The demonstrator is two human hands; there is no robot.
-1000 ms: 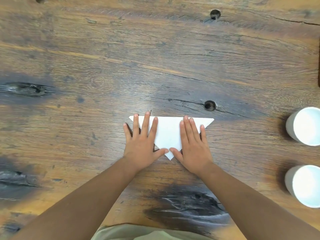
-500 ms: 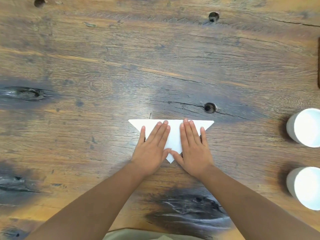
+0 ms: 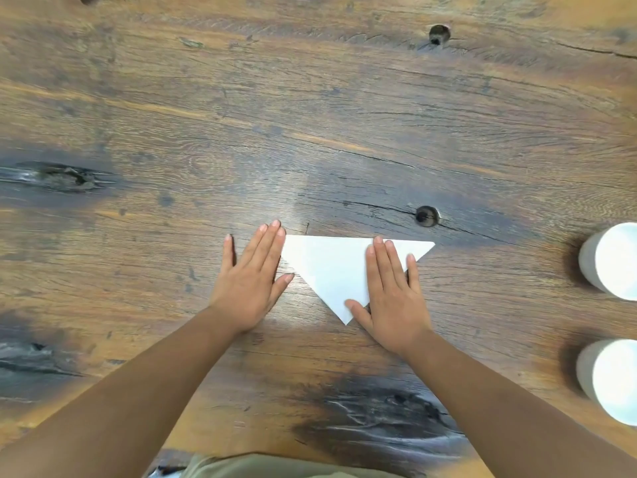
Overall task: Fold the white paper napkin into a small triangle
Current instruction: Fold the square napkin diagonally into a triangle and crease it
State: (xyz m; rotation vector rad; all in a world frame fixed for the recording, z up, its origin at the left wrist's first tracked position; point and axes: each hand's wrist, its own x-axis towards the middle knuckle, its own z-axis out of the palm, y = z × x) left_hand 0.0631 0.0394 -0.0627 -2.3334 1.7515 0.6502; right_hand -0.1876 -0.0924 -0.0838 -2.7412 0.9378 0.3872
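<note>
The white paper napkin (image 3: 331,267) lies flat on the wooden table as a triangle, long edge far from me, point toward me. My left hand (image 3: 250,281) rests flat, palm down, over the napkin's left corner and the table beside it, hiding that corner. My right hand (image 3: 393,291) presses flat on the right half of the napkin, thumb near the bottom point. Neither hand grips anything.
Two white cups stand at the right edge of the table, one farther (image 3: 612,260) and one nearer (image 3: 610,381). The wooden table (image 3: 310,132) has dark knots and small holes, one hole (image 3: 426,215) just beyond the napkin.
My left hand has slid left from the napkin's middle to its left corner, uncovering the centre. My right hand stays pressed on the right half.
</note>
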